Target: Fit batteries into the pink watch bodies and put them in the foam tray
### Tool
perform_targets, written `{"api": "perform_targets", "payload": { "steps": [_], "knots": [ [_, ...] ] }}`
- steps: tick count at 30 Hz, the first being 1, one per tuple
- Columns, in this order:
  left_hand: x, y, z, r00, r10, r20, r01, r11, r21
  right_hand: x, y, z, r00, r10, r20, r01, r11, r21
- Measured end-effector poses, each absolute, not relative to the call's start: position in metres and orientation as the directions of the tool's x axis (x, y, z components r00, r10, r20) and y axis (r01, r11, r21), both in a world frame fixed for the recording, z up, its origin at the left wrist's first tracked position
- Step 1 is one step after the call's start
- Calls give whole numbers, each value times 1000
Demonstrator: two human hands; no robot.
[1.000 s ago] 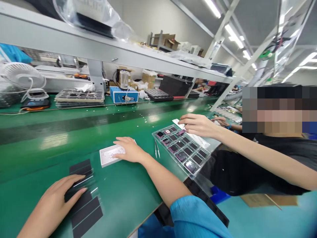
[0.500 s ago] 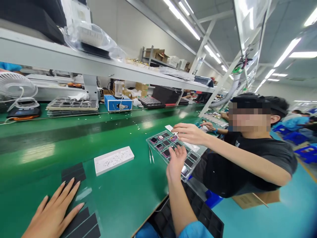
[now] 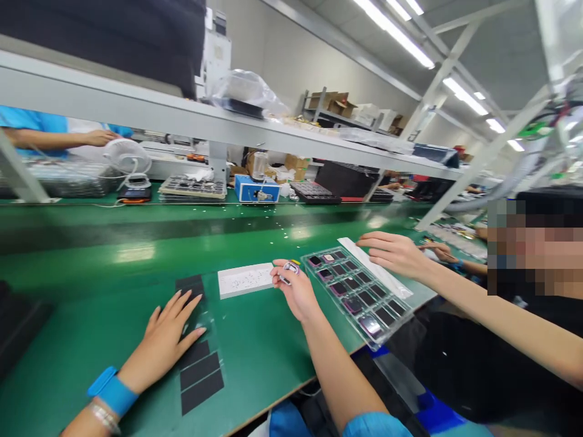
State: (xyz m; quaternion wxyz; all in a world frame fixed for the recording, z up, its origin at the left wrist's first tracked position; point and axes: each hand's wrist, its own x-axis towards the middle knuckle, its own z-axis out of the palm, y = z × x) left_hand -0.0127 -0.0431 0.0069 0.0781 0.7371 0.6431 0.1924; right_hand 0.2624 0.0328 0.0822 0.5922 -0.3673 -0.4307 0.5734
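Note:
My left hand (image 3: 166, 334) lies palm down with its fingers spread over dark rectangular pieces (image 3: 203, 382) on a clear sheet. A blue band circles that wrist. In the middle of the view, my right hand (image 3: 296, 294) is closed around a small watch case (image 3: 289, 271) with a purple rim, a pale inside and a bit of yellow at its top. This hand is beside the right end of a shallow white box (image 3: 243, 280) holding tiny scattered pieces. To its right lies a clear compartment tray (image 3: 364, 340) with watch cases and dark squares.
A co-worker's hand (image 3: 394, 255) reaches in above the tray's far right side, over a long white strip (image 3: 373, 267). On the bench's back edge stand a blue device (image 3: 257, 189), a stacked tray (image 3: 194, 189) and a white fan (image 3: 127, 155). A shelf beam (image 3: 255, 136) spans above.
My right hand, open over the tray before, has moved left toward the white box and now holds a watch case. The camera has turned left. Tweezers seen earlier are not visible now.

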Motion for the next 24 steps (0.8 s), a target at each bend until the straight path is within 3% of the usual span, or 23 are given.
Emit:
{"api": "perform_targets", "payload": {
  "steps": [3,6,9,12,14,20,24],
  "knots": [
    [-7,-47,26,55,963,265,822,-194,535,227,28,95,-437,899,-27,-354,-200,-914],
    [-3,-49,42,-30,967,253,628,-179,757,200,34,100,-740,655,-153,-159,-391,-906],
    [-3,-49,50,-97,986,133,319,-96,943,181,40,93,-817,500,-287,91,-379,-921],
    [-3,-48,51,-37,999,27,80,-24,997,173,36,78,-810,460,-363,218,-339,-915],
    [-2,-47,50,25,1000,1,86,-4,996,173,30,68,-802,472,-367,236,-314,-920],
    [6,-52,51,107,986,126,378,-157,912,174,21,55,-797,489,-353,232,-292,-928],
    [9,-54,51,136,987,85,395,-133,909,172,23,54,-782,518,-347,229,-279,-933]
  ]
}}
